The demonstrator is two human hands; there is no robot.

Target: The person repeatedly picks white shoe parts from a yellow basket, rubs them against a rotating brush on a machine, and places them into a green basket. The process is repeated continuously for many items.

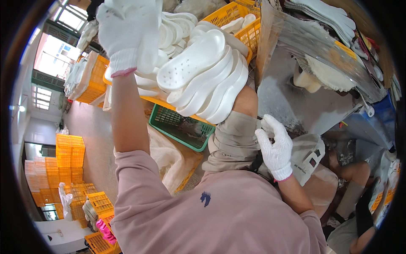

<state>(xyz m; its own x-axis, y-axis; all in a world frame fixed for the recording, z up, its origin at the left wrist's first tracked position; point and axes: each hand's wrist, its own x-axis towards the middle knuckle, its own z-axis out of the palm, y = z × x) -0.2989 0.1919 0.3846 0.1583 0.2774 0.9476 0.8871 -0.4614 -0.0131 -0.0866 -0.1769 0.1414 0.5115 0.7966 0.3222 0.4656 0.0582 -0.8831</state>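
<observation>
My left hand (120, 29), in a white knit glove with a pink cuff, is raised at the upper left. The top edge of the view cuts off its fingers. A smooth white piece (149, 46) lies right against that glove; whether the hand grips it I cannot tell. Just right of the hand, white foam shoe soles (192, 61) are heaped in a yellow crate (153, 100), several overlapping in a row, the top one dotted with small holes. My right hand (275, 148), gloved alike, hovers beside my knee, fingers curved and apart from the thumb, holding nothing.
A green basket (182, 127) stands below the soles. Behind is another yellow crate (249, 31) with white pieces. A grey plastic-covered panel (304, 97) rises at the right. Yellow crates (69, 154) are stacked at the left. Another person's leg (353, 182) shows at the right.
</observation>
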